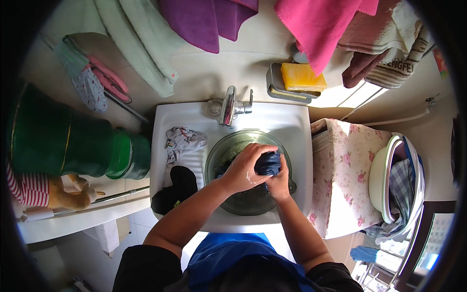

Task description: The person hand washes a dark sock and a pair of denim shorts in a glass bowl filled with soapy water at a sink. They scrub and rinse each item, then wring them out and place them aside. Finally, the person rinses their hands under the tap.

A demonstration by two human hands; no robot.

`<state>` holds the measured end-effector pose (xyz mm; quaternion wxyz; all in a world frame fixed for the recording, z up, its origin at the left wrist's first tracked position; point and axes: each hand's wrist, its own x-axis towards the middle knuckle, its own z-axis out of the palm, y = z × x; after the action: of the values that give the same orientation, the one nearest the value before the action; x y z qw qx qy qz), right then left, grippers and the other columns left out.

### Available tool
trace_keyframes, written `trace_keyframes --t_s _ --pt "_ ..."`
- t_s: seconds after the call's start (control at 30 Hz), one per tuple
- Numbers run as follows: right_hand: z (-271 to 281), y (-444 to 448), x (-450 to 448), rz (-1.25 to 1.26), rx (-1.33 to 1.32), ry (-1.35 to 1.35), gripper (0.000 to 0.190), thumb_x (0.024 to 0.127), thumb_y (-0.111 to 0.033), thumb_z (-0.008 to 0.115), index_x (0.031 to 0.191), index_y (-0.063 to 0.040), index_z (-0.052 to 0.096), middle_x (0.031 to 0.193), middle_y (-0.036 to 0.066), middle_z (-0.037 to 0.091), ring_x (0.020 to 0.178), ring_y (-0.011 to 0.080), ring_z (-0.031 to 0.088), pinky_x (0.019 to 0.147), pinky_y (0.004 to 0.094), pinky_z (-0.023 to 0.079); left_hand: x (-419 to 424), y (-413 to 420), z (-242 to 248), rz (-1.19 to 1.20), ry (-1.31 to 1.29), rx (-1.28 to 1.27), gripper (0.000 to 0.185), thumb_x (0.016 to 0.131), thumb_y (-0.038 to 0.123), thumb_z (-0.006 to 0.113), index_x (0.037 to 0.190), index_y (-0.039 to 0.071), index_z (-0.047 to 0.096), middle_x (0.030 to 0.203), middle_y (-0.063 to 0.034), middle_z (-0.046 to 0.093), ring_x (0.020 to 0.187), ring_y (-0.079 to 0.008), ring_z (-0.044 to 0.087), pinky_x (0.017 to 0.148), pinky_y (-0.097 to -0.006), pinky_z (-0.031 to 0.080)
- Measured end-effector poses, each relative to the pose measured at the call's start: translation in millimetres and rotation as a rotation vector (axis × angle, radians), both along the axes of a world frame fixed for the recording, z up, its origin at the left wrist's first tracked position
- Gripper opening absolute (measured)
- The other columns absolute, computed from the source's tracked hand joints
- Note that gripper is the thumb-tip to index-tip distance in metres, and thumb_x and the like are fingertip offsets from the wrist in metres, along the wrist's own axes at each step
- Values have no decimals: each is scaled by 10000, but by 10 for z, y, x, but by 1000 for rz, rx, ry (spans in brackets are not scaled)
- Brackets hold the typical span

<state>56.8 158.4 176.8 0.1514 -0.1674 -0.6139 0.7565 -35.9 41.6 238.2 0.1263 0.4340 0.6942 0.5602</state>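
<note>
My left hand [245, 168] and my right hand [280, 184] grip a bunched dark navy cloth [268, 163] between them, wet and with some suds on the skin. They hold it over a round, see-through basin [251, 211] that stands in a white sink [233, 223]. Water and more dark cloth show in the basin, partly hidden by my left hand and forearm. On the ribbed part of the sink, left of the basin, lies a crumpled white patterned cloth [184, 142]. A black cloth item [178, 189] lies below it, near my left forearm.
Behind the basin stands a chrome faucet [229, 107]. A yellow soap bar [303, 77] rests on a grey soap holder [273, 82]. Towels hang above. Green buckets [87, 138] are at the left; at the right, a flowered cover [339, 182] bears basins [379, 179] with checked cloth.
</note>
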Motion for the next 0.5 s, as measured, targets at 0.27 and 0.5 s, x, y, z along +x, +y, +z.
trace_keyframes --t_s 0.27,0.5 --pt "1199 -251 139 -250 -482 178 383 726 43 623 1092 6 516 988 86 595 904 197 579 845 324 457 450 -568 -1046 224 -136 -145 1249 486 443 873 1430 45 158 1470 -227 136 1365 -386 147 1101 -463 174" --pt "1468 -732 308 -95 -667 230 462 763 -44 624 1203 -35 483 1151 84 558 1105 235 510 1001 373 351 439 101 -1226 -30 -1438 923 566 801 248 692 1263 80 410 1153 -99 528 1036 -169 527 920 -325 425"
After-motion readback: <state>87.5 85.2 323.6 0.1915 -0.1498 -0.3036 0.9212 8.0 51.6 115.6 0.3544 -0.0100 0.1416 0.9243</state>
